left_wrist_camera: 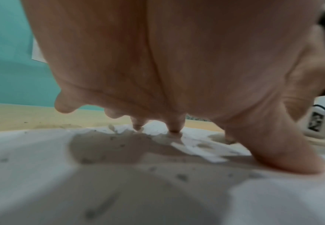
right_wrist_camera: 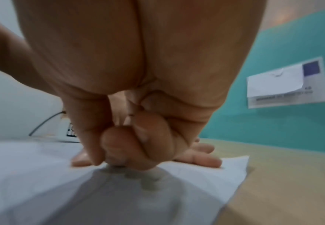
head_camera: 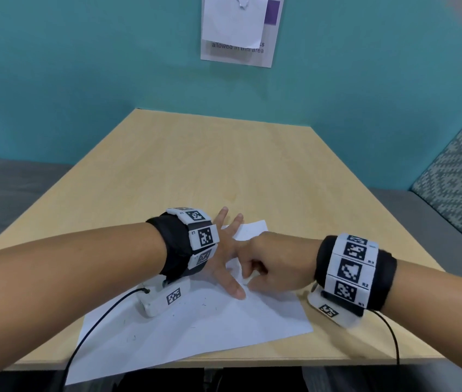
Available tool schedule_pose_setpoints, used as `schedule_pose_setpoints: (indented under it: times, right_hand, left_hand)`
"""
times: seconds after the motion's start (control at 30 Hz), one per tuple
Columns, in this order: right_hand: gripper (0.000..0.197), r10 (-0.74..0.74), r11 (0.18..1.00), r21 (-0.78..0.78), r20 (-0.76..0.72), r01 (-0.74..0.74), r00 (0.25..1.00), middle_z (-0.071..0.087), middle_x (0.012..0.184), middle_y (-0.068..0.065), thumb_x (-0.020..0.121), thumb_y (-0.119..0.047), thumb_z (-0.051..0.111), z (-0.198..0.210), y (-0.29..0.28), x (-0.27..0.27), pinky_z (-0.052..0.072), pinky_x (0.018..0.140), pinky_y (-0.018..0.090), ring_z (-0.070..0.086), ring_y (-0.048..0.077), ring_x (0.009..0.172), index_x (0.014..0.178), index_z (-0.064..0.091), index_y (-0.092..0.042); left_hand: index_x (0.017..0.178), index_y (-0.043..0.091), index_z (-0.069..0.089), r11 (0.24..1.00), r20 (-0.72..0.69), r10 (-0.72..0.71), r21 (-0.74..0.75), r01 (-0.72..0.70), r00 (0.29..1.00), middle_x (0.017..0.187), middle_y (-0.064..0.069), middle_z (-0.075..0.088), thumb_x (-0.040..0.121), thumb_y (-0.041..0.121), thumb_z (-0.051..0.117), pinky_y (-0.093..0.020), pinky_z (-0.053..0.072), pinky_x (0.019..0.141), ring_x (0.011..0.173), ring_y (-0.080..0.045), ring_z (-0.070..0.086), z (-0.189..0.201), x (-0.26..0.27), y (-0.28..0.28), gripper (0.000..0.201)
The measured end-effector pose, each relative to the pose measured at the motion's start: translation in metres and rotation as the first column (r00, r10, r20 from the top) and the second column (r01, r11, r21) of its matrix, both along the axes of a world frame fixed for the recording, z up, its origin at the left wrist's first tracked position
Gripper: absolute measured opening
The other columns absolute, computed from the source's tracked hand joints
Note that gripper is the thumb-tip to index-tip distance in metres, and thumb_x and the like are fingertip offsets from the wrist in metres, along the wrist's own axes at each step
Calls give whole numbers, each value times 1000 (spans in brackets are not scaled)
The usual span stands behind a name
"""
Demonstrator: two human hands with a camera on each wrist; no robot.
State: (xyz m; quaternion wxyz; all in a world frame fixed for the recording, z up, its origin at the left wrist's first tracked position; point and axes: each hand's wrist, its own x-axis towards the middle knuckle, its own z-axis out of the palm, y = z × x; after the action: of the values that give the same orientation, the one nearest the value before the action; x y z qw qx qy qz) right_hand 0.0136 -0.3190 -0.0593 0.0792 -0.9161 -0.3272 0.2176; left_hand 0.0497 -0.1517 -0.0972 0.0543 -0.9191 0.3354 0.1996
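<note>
A white sheet of paper (head_camera: 210, 329) lies on the near part of a light wooden table (head_camera: 224, 165), its near corner hanging over the front edge. My left hand (head_camera: 224, 250) lies flat on the sheet with fingers spread; in the left wrist view the thumb (left_wrist_camera: 283, 152) and fingertips press the paper (left_wrist_camera: 42, 152). Just to its right, my right hand (head_camera: 275, 264) has its fingers curled. Its thumb and bent forefinger (right_wrist_camera: 119, 146) meet on a raised crease in the paper (right_wrist_camera: 196, 182). A folded flap (head_camera: 252, 230) shows beyond both hands.
A teal wall with a paper notice (head_camera: 238, 29) stands behind the table. Grey bench seats (head_camera: 12, 193) flank it, with a patterned cushion (head_camera: 456, 179) on the right. Black cables (head_camera: 91, 329) trail from both wrist units over the front edge.
</note>
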Motion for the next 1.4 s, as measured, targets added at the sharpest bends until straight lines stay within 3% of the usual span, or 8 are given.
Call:
schedule_pose_setpoints:
  times: [0.17, 0.3, 0.43, 0.6, 0.77, 0.97, 1.27, 1.4]
  right_hand:
    - [12, -129, 991, -21, 84, 131, 988, 51, 70, -14, 83, -23, 68, 9, -19, 21, 36, 58, 15, 47, 3, 62, 93, 65, -17]
    - [8, -21, 1000, 11, -17, 21, 1000, 56, 75, -10, 84, -22, 66, 3, -9, -2, 42, 63, 19, 49, 3, 62, 88, 60, -23]
    - [10, -165, 986, -13, 73, 167, 984, 53, 68, -12, 83, -24, 69, 11, -26, 21, 38, 59, 18, 48, 4, 60, 90, 65, -19]
    - [9, -31, 999, 12, -21, 32, 999, 54, 71, -12, 82, -22, 67, 2, -10, -2, 39, 58, 14, 48, 3, 60, 89, 64, -18]
    - [8, -164, 986, -19, 80, 166, 983, 52, 68, -14, 82, -24, 69, 10, -29, 22, 38, 63, 21, 47, 3, 60, 84, 61, -26]
    - [10, -102, 994, -21, 27, 103, 994, 51, 65, -16, 84, -23, 68, 9, -25, 14, 36, 58, 14, 47, 2, 58, 84, 61, -30]
    - [13, -163, 987, 4, 83, 164, 983, 55, 72, -6, 84, -26, 68, 4, -34, 21, 36, 57, 17, 47, 7, 61, 93, 67, -16]
    - [8, -49, 999, 11, -9, 49, 999, 52, 70, -11, 84, -25, 67, -1, -23, 1, 37, 57, 16, 47, 4, 60, 88, 60, -22]
  left_hand:
    - [141, 67, -15, 999, 8, 41, -9, -41, 999, 160, -6, -31, 65, 84, 63, -72, -14, 105, 140, -43, -37, -4, 3, 2, 110]
    - [140, 68, -15, 999, 9, 23, -26, -23, 1000, 160, -8, -31, 65, 83, 64, -73, -12, 105, 139, -43, -37, -4, 4, 2, 111]
    - [141, 63, -21, 999, 10, 40, -7, -40, 999, 160, -6, -31, 64, 85, 63, -73, -11, 106, 140, -41, -38, -4, 4, 1, 116]
    - [143, 64, -17, 1000, 4, 26, -9, -26, 1000, 160, -7, -32, 64, 84, 64, -72, -11, 106, 139, -43, -38, -3, 5, 1, 114]
    - [143, 61, -22, 1000, 24, 31, 5, -31, 999, 160, -5, -32, 63, 86, 61, -72, -12, 106, 139, -41, -38, -4, 5, 1, 118]
    - [142, 62, -22, 1000, 18, 18, 23, -18, 1000, 159, -5, -34, 63, 86, 61, -72, -11, 106, 139, -42, -39, -4, 6, 2, 118]
    - [146, 63, -7, 997, -22, -12, 71, 14, 1000, 159, -5, -34, 69, 82, 62, -73, -10, 108, 141, -44, -34, 4, 7, -23, 105]
    - [140, 65, 22, 1000, -19, -13, -12, 13, 1000, 160, -9, -31, 71, 78, 65, -71, -12, 109, 139, -46, -36, 2, 3, -20, 82]
